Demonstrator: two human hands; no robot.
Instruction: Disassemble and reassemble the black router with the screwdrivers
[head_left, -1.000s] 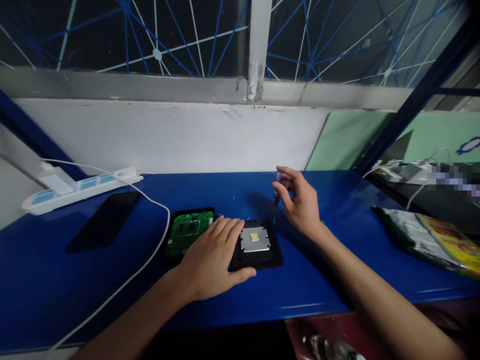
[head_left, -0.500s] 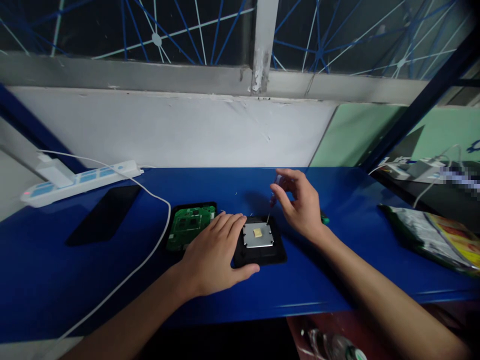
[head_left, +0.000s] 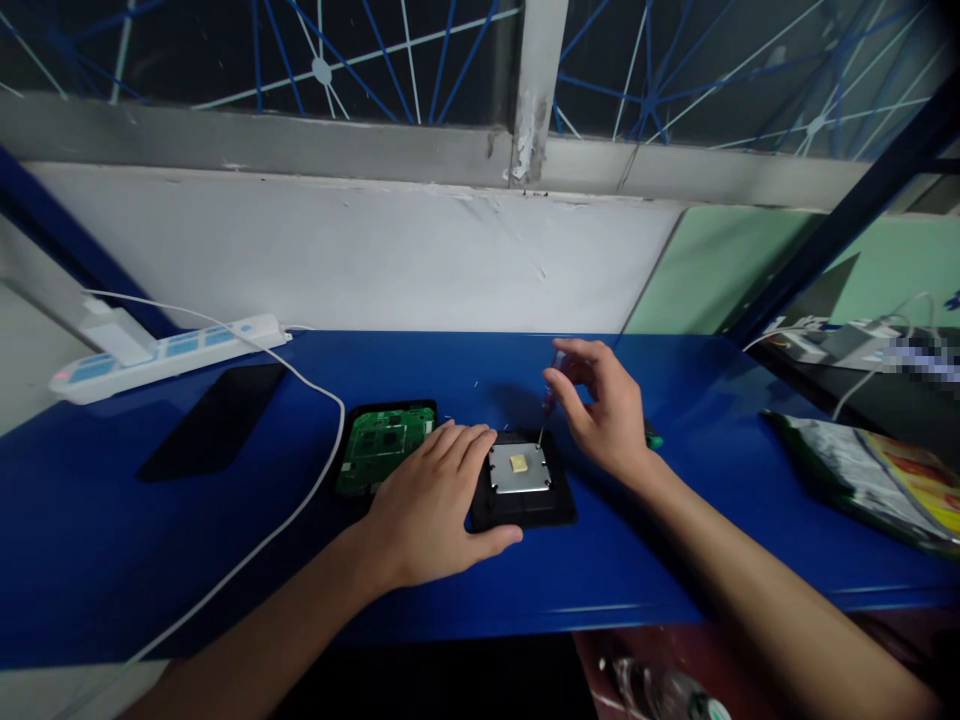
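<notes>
A black plastic cover (head_left: 561,508) lies on the blue table with a silver metal plate (head_left: 525,481) on it. A small yellowish pad (head_left: 519,463) sits at the plate's middle. My left hand (head_left: 431,500) holds the cover by its left side, fingers at the far corner and thumb along the near edge. Pinched in my right hand (head_left: 604,405) is a screwdriver (head_left: 550,393) with a clear purplish handle; its thin shaft points down to the plate's far right corner. Beside my left fingers, a green circuit board (head_left: 379,445) rests in a black housing, partly hidden by that hand.
To the left are a dark flat phone-like slab (head_left: 214,420), a white power strip (head_left: 180,350) and a white cable (head_left: 300,495) crossing the table. A green object (head_left: 654,438) shows behind my right wrist. A foil package (head_left: 862,470) lies far right.
The view has shifted slightly, moving everything a little to the right. Both hands keep the same hold, and the screwdriver stays at the plate's far right corner.
</notes>
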